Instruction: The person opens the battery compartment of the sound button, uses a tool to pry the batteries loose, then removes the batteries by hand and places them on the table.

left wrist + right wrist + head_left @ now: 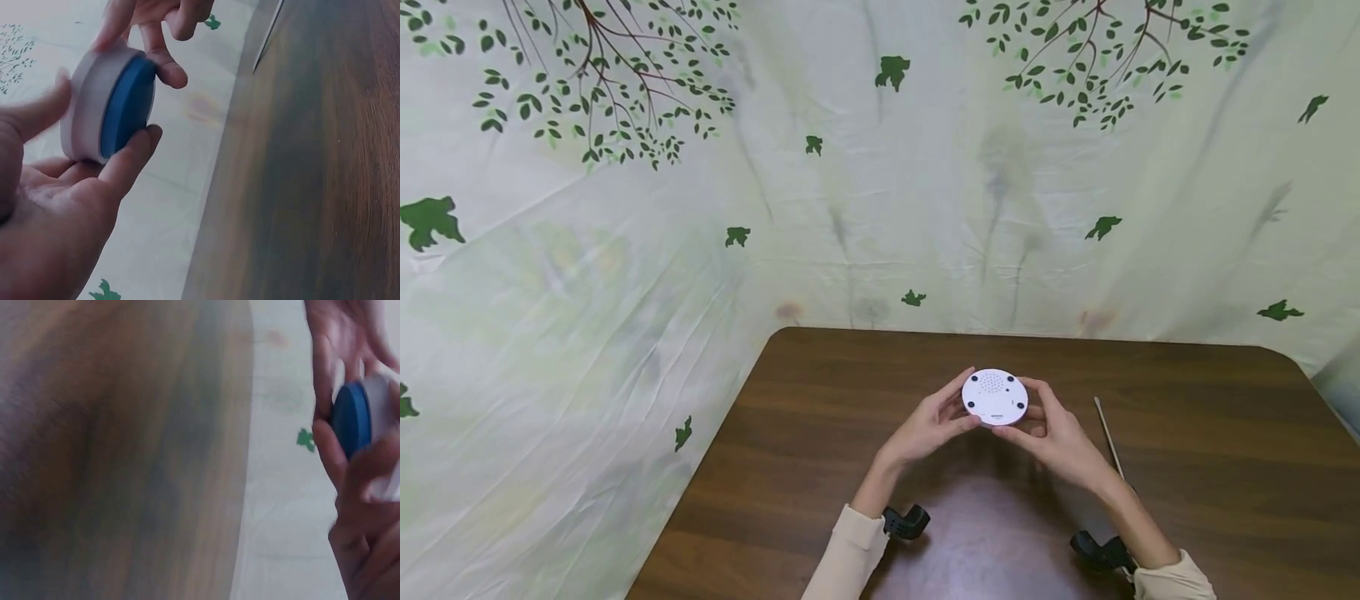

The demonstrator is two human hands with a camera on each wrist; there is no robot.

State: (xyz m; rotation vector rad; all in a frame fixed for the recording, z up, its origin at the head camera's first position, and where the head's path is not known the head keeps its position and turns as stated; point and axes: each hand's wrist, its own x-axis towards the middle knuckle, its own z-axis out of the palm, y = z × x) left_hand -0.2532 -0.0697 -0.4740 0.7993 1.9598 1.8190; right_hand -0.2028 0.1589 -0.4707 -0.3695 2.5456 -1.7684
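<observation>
Both hands hold up a round white-and-blue buzzer button [995, 397] above the table, its white underside facing the head camera. Small holes and several dark round spots mark that underside. Its blue domed side [129, 106] shows in the left wrist view, pointing away from the head. My left hand [931, 425] pinches the left edge, thumb on the near rim and fingers behind. On the opposite edge, my right hand [1056, 433] grips likewise with thumb and fingers. The right wrist view catches the blue dome [351, 419] between the hands, partly hidden by fingers.
A thin metal rod [1107, 433] lies on the brown wooden table [1225, 450], right of the hands; its near end is hidden behind the right forearm. Behind the table hangs a pale leaf-printed cloth [925, 192]. Black camera mounts [907, 522] sit at the wrists.
</observation>
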